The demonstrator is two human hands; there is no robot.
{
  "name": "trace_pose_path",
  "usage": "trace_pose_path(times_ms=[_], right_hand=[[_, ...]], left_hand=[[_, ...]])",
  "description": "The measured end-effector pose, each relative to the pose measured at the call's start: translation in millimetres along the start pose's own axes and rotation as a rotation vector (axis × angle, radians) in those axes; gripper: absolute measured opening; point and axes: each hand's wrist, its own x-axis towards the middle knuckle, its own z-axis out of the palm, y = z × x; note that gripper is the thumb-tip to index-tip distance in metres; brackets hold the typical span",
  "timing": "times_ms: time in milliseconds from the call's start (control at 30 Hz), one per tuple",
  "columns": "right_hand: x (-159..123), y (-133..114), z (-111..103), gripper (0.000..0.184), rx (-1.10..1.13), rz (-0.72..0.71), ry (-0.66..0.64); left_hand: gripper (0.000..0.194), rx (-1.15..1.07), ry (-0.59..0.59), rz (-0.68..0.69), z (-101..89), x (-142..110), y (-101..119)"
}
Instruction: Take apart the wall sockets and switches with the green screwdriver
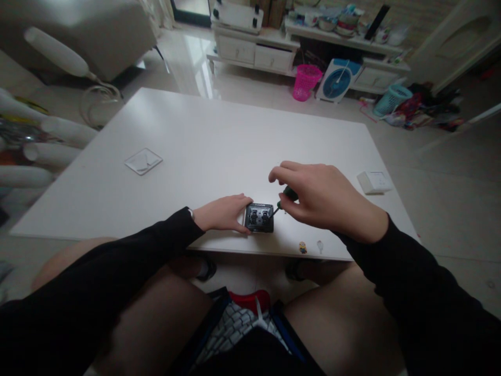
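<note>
The near edge of the white table runs just bodyward of both grips; bare tabletop spreads beyond them. The right hand arches, holding a screwdriver slanted leftward to the black square module, whose left side the left hand clasps between thumb and fingers.

We see a blue-and-white fan standing with a pink basket just to its left and a light-blue basket to its right. Above the fan, we make out bowls; farther left, white drawers.
</note>
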Motion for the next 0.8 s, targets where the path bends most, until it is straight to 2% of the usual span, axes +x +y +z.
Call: trace_pose_path(times_ms=[133,233,367,467,533,667,800], right_hand=[[0.2,-1.0,-1.9,0.024,0.076,-0.073,0.021],[1.6,-2.1,-1.2,0.020,0.049,-0.027,0.012],[3.3,-2.5,1.0,0.028,-0.052,0.067,0.003],[3.0,-2.0,1.3,0.027,-0.085,0.089,-0.003],[2.2,-1.4,0.5,0.024,-0.064,0.058,-0.006],[1.1,-0.9,-0.9,0.030,0.025,-0.049,0.033],[1.9,-0.8,1.3,0.024,0.070,-0.035,0.039]], left_hand=[[0.070,-0.010,-0.003,-0.005,0.0,0.6,-0.3],[0.069,-0.013,0.008,0.009,0.8,1.0,-1.4],[0.069,-0.011,0.001,0.009,0.9,0.9,-1.7],[0.070,0.000,-0.007,0.007,0.6,0.7,-1.3],[0.071,0.002,-0.011,0.005,0.6,0.9,-1.2],[0.073,-0.007,-0.009,0.006,1.8,1.6,-2.0],[0.072,-0.002,0.000,0.009,2.6,1.7,-2.3]])
